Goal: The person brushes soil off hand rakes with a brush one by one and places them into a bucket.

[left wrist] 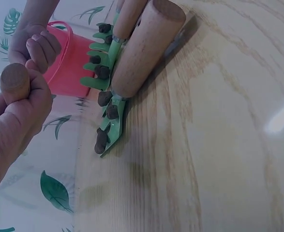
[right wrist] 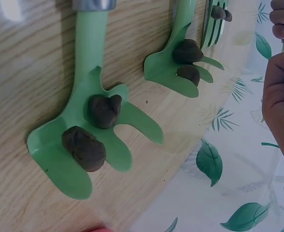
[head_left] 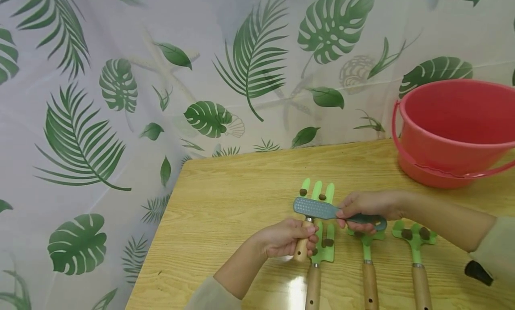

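My left hand (head_left: 286,239) grips the wooden handle (head_left: 301,251) of a green garden fork (head_left: 318,191), whose tines point away and carry brown lumps (head_left: 322,197). In the left wrist view the handle's round end (left wrist: 14,81) sticks out of the fist. My right hand (head_left: 364,209) holds a grey-blue tool (head_left: 315,208) with a flat dotted head and a loop at its handle's end. That head lies across the held fork near its neck in the head view, hiding part of it. At the right edge of the right wrist view, both hands are partly cut off.
Beneath the hands lies another green fork (head_left: 323,255) with brown lumps. To its right lie two green hand rakes, a nearer one (head_left: 367,245) and a farther one (head_left: 416,243), also with lumps (right wrist: 83,149). A red bucket (head_left: 438,167) stands at the back right, before a leaf-patterned sheet (head_left: 161,99).
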Demonstrator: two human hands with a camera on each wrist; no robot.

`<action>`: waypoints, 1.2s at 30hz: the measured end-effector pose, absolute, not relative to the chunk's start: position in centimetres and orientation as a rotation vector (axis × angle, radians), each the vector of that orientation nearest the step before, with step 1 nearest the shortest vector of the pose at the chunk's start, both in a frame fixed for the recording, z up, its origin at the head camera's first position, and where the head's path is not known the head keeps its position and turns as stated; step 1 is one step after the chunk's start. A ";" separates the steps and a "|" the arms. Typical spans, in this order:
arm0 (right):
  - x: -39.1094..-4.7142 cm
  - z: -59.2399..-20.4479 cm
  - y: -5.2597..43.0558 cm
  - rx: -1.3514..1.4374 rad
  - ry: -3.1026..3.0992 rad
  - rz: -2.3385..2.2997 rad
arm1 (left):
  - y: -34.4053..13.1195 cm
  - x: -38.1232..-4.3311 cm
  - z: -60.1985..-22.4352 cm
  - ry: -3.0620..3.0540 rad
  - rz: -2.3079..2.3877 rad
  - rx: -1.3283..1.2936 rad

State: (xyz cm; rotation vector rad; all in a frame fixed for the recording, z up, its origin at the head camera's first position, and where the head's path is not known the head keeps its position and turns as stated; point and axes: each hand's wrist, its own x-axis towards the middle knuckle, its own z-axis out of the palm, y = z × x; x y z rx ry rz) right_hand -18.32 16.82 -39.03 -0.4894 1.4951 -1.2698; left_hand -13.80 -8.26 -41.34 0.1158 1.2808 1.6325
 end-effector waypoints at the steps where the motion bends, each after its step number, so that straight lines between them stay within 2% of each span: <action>1: -18.4 -39.0 16.8 -0.489 1.503 -1.267 | -8.3 -13.8 -41.4 1.282 1.630 0.116; 20: -21.0 -39.9 18.5 -0.460 1.707 -1.268 | -8.9 -13.0 -42.6 1.278 1.598 0.156; 36: -23.2 -40.6 20.6 -0.209 1.834 -1.330 | -10.2 -13.1 -42.7 1.441 1.543 0.203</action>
